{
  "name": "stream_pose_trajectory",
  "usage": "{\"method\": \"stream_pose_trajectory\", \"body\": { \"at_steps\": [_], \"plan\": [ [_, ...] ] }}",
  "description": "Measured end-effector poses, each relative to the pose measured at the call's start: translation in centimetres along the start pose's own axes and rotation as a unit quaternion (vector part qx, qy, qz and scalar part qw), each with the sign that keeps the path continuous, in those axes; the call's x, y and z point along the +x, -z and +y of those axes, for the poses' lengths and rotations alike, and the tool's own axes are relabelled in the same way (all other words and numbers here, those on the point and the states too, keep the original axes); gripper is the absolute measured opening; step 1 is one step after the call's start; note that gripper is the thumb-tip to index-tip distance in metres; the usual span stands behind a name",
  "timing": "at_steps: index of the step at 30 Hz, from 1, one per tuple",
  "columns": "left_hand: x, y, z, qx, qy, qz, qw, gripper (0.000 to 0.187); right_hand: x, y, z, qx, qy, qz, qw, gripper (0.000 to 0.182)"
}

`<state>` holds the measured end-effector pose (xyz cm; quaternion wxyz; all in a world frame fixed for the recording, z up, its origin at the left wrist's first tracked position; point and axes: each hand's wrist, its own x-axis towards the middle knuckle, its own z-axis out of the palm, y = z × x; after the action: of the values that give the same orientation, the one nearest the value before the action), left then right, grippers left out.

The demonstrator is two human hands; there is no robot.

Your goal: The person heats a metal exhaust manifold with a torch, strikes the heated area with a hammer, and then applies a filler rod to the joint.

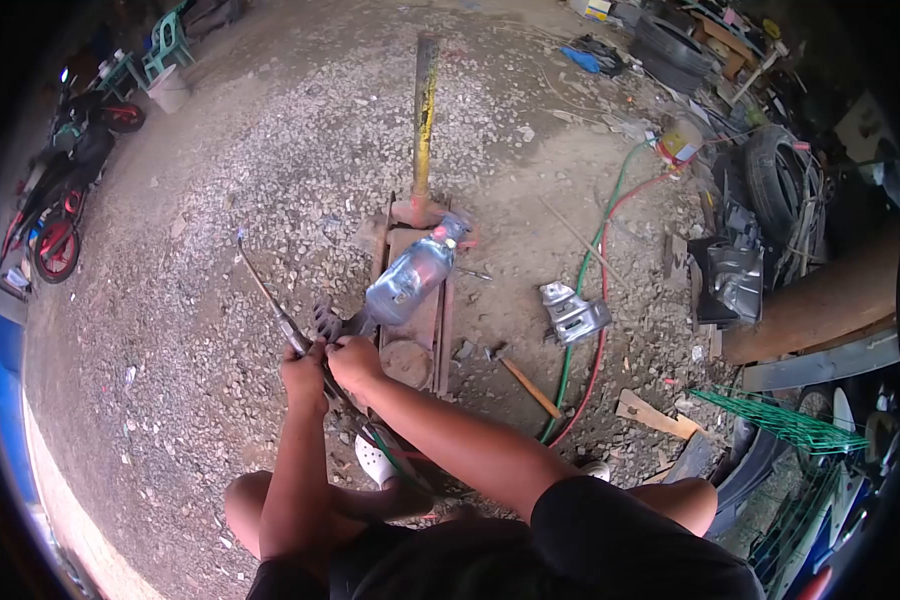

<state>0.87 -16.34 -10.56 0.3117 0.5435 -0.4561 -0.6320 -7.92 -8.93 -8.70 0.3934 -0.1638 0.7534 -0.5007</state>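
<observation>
My left hand is closed around a gas torch, whose thin nozzle points up and to the left. A small bluish glow shows at its tip. Beside it my right hand is closed, its fingertips pressed against the torch body close to the left fist; the exact spot is hidden. Just beyond the right hand, a shiny silver, bottle-shaped piece lies tilted over a rusty floor jack. A dark ridged metal part sits between the torch and the silver piece.
A yellow-and-black jack handle stands upright ahead. On the gravel to the right lie a bent silver metal part, a hammer, a green hose and a red hose. Tires and scrap line the right; motorcycles stand left.
</observation>
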Motion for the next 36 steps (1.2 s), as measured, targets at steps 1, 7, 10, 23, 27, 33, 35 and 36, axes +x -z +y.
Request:
{"method": "stream_pose_trajectory", "body": {
  "at_steps": [1,7,10,23,27,33,35,36],
  "plan": [
    [0.1,-0.2,0.1,0.0,0.001,0.0,1.0,0.017,-0.1,0.4,-0.2,-0.066,0.054,0.003,0.996,0.027],
    [1.9,-0.5,1.1,0.05,-0.048,0.005,0.998,0.018,-3.1,12.7,4.0,-0.26,0.124,0.049,0.956,0.026],
    [2.2,-0.2,1.6,0.053,-0.008,0.007,0.999,0.019,0.6,21.1,20.6,-0.449,-0.066,0.084,0.887,0.06],
    [-3.1,-0.9,-1.6,0.077,-0.04,-0.009,0.996,0.02,-0.9,30.8,33.3,-0.382,-0.146,0.093,0.908,0.033],
    [-4.2,-1.9,-0.9,0.066,-0.074,-0.025,0.995,0.016,2.7,34.1,17.8,0.071,-0.068,0.007,0.995,0.027],
    [-3.8,-1.0,-0.7,0.086,-0.067,-0.036,0.993,0.018,12.6,35.5,-1.3,0.066,0.053,-0.033,0.996,0.028],
    [-3.7,-0.9,-1.1,0.083,-0.067,-0.034,0.994,0.019,13.9,34.5,-2.9,0.02,0.037,-0.063,0.997,0.027],
    [-3.4,-0.8,-1.3,0.084,-0.074,-0.035,0.993,0.02,13.9,34.2,-3.7,-0.026,0.021,-0.093,0.995,0.026]
  ]
}}
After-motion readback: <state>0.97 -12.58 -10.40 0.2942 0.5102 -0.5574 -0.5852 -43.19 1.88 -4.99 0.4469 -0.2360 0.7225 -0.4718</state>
